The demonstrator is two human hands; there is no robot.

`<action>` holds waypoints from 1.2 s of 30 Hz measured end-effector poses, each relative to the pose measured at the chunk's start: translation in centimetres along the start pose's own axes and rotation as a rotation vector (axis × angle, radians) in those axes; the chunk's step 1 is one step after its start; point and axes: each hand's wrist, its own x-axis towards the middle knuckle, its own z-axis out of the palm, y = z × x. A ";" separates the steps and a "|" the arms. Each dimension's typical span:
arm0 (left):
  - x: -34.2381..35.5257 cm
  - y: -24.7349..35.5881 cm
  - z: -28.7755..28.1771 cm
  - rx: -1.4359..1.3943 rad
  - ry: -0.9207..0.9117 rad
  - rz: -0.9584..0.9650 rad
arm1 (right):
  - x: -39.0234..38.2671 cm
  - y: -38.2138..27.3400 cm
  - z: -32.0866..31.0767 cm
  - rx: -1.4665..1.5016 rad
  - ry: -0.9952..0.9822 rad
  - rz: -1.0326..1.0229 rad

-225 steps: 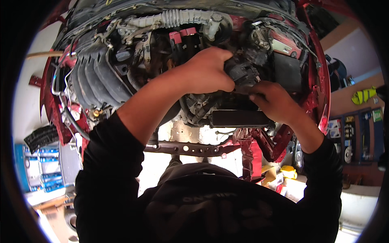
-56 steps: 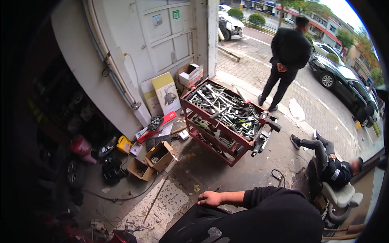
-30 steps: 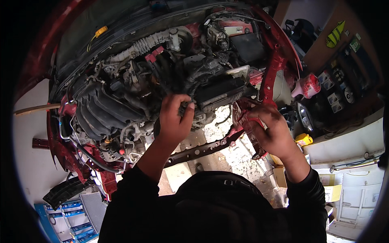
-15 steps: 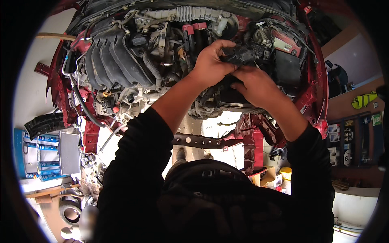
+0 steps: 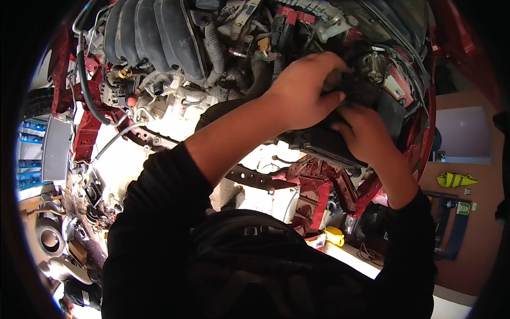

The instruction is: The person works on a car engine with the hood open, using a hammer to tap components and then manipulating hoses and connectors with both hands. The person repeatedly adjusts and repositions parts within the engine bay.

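Both my hands are in the right part of an open car engine bay, close together over a dark black part whose exact kind is hard to make out. My left hand is closed on its near left side, thumb toward the right hand and fingers curled over the far edge. Just below and right, my right hand has bent fingers against the same part, its thumb tucked toward the left; its fingertips are partly hidden. Beneath the right hand lies a black box-like housing.
A ribbed black engine cover fills the upper left, beside a corrugated hose. Red connector caps stand behind my left hand. A perforated metal crossbar spans before my body. Red bodywork borders the bay. A radiator leans at far left.
The view has swung, so the engine bay appears higher and tilted. Both hands stay at the black part; the left hand now reaches further over it.
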 end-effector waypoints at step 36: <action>-7.0 2.5 -2.3 0.244 -0.315 -0.267 | -1.9 1.1 -1.3 0.015 -0.193 0.230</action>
